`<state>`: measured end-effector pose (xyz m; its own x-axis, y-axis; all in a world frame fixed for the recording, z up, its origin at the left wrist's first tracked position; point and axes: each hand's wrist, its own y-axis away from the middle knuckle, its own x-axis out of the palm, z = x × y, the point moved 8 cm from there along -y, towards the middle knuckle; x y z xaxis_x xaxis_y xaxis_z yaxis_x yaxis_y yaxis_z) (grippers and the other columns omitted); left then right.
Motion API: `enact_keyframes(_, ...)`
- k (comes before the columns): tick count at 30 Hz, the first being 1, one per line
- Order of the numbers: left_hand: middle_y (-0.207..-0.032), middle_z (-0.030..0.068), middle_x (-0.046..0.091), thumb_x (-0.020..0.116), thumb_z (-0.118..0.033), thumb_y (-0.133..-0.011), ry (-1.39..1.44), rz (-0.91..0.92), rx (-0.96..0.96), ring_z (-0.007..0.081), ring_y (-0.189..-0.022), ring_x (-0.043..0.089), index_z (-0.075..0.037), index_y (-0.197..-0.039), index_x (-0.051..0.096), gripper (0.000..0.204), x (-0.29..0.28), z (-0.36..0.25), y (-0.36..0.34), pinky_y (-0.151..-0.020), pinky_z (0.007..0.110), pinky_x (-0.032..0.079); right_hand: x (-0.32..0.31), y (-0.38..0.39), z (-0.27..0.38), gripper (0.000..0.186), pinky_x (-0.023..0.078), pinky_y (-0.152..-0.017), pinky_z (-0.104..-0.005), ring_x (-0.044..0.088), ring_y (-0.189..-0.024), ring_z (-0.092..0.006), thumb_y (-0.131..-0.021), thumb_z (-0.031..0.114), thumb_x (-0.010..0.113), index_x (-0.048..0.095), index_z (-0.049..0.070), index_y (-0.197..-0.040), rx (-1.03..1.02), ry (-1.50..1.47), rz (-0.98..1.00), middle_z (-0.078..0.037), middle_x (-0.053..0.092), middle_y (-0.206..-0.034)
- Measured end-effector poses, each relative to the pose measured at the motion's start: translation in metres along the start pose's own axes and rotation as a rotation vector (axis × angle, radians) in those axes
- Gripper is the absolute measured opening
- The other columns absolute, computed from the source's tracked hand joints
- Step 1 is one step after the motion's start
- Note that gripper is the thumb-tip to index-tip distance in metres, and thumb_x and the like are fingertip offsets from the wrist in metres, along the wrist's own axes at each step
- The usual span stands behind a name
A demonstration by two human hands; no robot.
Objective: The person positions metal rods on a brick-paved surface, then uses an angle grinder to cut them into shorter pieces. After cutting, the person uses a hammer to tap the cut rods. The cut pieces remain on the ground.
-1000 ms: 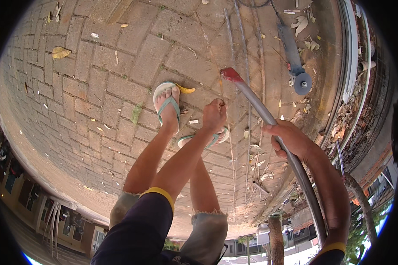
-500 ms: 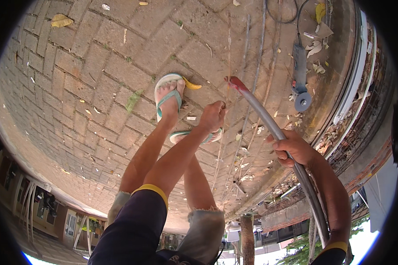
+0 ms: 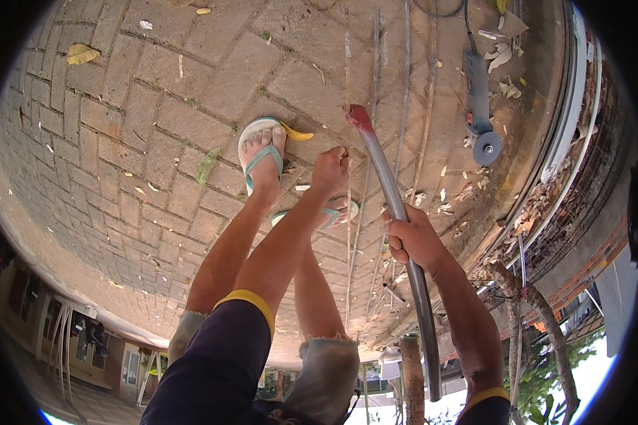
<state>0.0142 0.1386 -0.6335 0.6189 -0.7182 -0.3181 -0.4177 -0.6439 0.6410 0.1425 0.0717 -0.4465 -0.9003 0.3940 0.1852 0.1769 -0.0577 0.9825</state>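
My right hand [image 3: 412, 237] is wrapped round a long grey metal pipe [image 3: 425, 319], gripping it near its middle. The pipe's far end [image 3: 359, 117] is red and looks flattened or notched; the other end points down toward my right forearm. My left hand [image 3: 331, 170] is closed in a fist over my right foot, a little left of the pipe and not touching it. Whatever the left fingers may hold is hidden. A thin rod [image 3: 348, 78] runs right beside that fist; whether the fingers touch it I cannot tell.
Several thin metal rods [image 3: 406, 78] lie lengthwise on the brick paving [image 3: 213, 78]. An angle grinder [image 3: 479, 106] with a grey disc and a cord lies at the right. Dry leaves [image 3: 500, 57] litter the right edge by a low wall. My feet in sandals [image 3: 266, 152] stand mid-view.
My right hand has moved left with the pipe, which now stands steeper. The left fist has shifted slightly left and up. The view has also shifted a little.
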Motion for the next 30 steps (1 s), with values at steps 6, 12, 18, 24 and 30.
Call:
enact_keyframes(6, -0.081, 0.0203, 0.068, 0.064, -0.013, -0.084, -0.007, -0.005, -0.088, 0.0371, -0.081, 0.068, -0.001, -0.091, 0.066, 0.014, -0.002, 0.014, -0.006, -0.071, 0.042, 0.051, 0.002, -0.011, 0.003, 0.012, 0.032, -0.037, -0.0267, 0.04, -0.038, -0.0098, -0.088, 0.011, 0.055, 0.049, 0.001, -0.093, -0.056, 0.105, -0.045, -0.001, 0.043, -0.056)
enact_keyframes(12, -0.08, 0.0208, 0.068, 0.065, -0.016, -0.082, -0.057, -0.09, -0.052, 0.0381, -0.079, 0.067, -0.002, -0.088, 0.067, 0.015, -0.002, 0.014, -0.009, -0.072, 0.043, 0.052, -0.001, -0.02, 0.017, 0.015, 0.032, -0.038, -0.0273, 0.041, -0.04, -0.0101, -0.09, 0.016, 0.057, 0.049, 0.003, -0.089, -0.022, 0.151, -0.059, -0.001, 0.045, -0.057)
enact_keyframes(18, -0.077, 0.022, 0.066, 0.064, -0.016, -0.082, -0.133, -0.171, -0.054, 0.0394, -0.075, 0.066, -0.002, -0.086, 0.067, 0.015, -0.002, 0.01, -0.005, -0.07, 0.045, 0.052, 0.007, -0.015, 0.033, 0.015, 0.033, -0.039, -0.0268, 0.042, -0.041, -0.0103, -0.089, 0.015, 0.055, 0.05, 0.002, -0.092, 0.01, 0.148, -0.043, -0.002, 0.047, -0.06)
enact_keyframes(24, -0.076, 0.0233, 0.065, 0.06, -0.015, -0.084, -0.18, -0.231, -0.115, 0.0404, -0.073, 0.065, -0.002, -0.086, 0.067, 0.015, 0.002, 0.011, -0.006, -0.068, 0.047, 0.051, 0.012, -0.018, 0.041, 0.016, 0.035, -0.039, -0.0272, 0.044, -0.042, -0.0108, -0.091, 0.016, 0.053, 0.05, 0.0, -0.093, 0.005, 0.33, -0.156, -0.003, 0.048, -0.062)
enact_keyframes(30, -0.08, 0.0245, 0.066, 0.06, -0.02, -0.086, -0.216, -0.164, -0.215, 0.0421, -0.078, 0.066, -0.002, -0.086, 0.065, 0.019, 0.01, 0.02, -0.01, -0.073, 0.049, 0.053, 0.013, -0.026, 0.032, 0.017, 0.038, -0.04, -0.0289, 0.045, -0.043, -0.0118, -0.091, 0.016, 0.051, 0.048, -0.001, -0.09, -0.042, 0.321, -0.136, -0.005, 0.048, -0.062)
